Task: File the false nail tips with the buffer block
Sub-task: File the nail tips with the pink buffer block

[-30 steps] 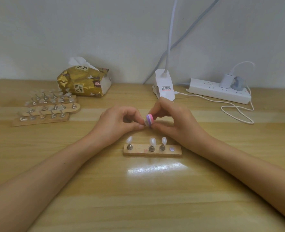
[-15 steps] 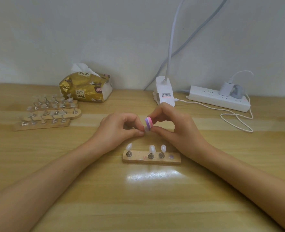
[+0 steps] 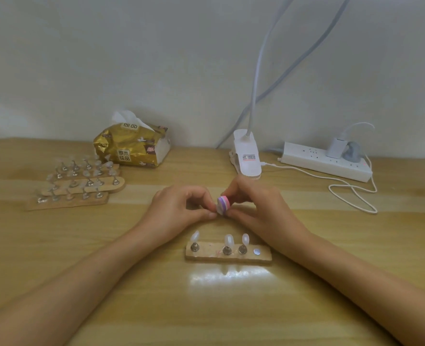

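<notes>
While both bare forearms angle in from the lower corners over a light wooden bench (image 3: 231, 310), the person's hands meet at its middle, knuckles raised and wrists low near the surface. The left hand (image 3: 179, 208) is curled with thumb and forefinger pinched together. The right hand (image 3: 259, 208) curls toward it, thumb below and forefinger above.

Along the back edge, by the white wall, lie a long white power strip (image 3: 326, 162) with a charger plugged in and a looped white cable (image 3: 351, 191), and a crumpled gold tissue pack (image 3: 131, 148) with a white tissue pulled up. At far left, three tan cork strips (image 3: 79, 181) lie side by side, each carrying clear nail tips on metal stands. Between pack and power strip stands a white lamp clip (image 3: 246, 156), its gooseneck rising out of view.

Just in front of the hands, apart from them, a fourth tan cork strip (image 3: 227, 257) carries three upright translucent nail tips (image 3: 228, 239) on metal stands, with a round metal disc (image 3: 256, 251) at its right end.

The right hand grips a small buffer block with pink, purple and white layers (image 3: 223, 204), held on edge above the bench between the two hands. Against its left face the left hand pinches a pale false nail tip (image 3: 217, 209), of which only a sliver shows.
</notes>
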Motion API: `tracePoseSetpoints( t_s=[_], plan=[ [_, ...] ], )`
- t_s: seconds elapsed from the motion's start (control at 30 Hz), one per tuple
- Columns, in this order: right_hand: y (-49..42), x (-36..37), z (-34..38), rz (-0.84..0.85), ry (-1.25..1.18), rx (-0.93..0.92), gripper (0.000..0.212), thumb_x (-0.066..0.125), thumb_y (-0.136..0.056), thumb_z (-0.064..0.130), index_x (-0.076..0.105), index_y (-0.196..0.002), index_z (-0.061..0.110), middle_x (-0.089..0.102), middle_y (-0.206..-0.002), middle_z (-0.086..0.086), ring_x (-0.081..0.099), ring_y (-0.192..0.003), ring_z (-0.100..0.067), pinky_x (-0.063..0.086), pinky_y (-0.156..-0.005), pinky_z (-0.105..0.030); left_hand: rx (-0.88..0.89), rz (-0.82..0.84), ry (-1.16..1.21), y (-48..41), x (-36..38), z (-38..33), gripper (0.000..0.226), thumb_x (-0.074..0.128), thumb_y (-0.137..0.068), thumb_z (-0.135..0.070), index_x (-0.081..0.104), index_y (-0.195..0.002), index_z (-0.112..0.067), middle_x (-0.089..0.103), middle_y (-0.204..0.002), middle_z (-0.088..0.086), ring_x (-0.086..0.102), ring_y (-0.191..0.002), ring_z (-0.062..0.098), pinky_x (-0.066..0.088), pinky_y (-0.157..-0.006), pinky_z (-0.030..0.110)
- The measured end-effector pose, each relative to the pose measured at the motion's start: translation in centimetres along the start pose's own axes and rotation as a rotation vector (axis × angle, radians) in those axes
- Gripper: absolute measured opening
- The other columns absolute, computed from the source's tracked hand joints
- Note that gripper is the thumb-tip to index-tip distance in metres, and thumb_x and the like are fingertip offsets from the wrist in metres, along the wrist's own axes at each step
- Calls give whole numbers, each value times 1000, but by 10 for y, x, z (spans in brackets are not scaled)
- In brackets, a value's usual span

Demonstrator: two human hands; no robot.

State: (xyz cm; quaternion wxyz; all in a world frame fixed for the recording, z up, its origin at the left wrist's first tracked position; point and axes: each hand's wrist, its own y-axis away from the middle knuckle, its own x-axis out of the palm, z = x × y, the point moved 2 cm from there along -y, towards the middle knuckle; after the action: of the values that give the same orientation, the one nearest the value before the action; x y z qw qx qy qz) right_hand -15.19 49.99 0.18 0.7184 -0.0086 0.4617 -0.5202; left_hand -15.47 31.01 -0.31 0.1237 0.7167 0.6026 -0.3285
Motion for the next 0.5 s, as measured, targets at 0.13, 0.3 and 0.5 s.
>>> tracePoseSetpoints(
  t_s=[0.13,0.3,0.5],
  plan=[
    [1,0,2,-44,57,-69,12,71,-90,8,63,-97,14,69,-94,13,65,-94,-3,44,-87,-8,-1,6,4,0,0,-1,6,81,-77,-20,76,-80,-22,74,-84,-9,67,-91,9,49,-95,41],
    [2,-1,2,-56,27,-39,9,73,-90,16,65,-95,13,71,-93,12,67,-95,-5,46,-86,-11,-1,9,3,0,0,1,7,82,-76,-22,76,-79,-25,74,-83,-12,67,-89,6,50,-93,40],
    [0,-2,2,-17,-26,-11,14,76,-87,6,65,-95,12,72,-91,10,69,-92,-10,55,-87,-30,-8,4,1,-1,-1,1,8,82,-76,-22,75,-78,-26,74,-84,-11,67,-91,10,50,-94,41]
  ],
)
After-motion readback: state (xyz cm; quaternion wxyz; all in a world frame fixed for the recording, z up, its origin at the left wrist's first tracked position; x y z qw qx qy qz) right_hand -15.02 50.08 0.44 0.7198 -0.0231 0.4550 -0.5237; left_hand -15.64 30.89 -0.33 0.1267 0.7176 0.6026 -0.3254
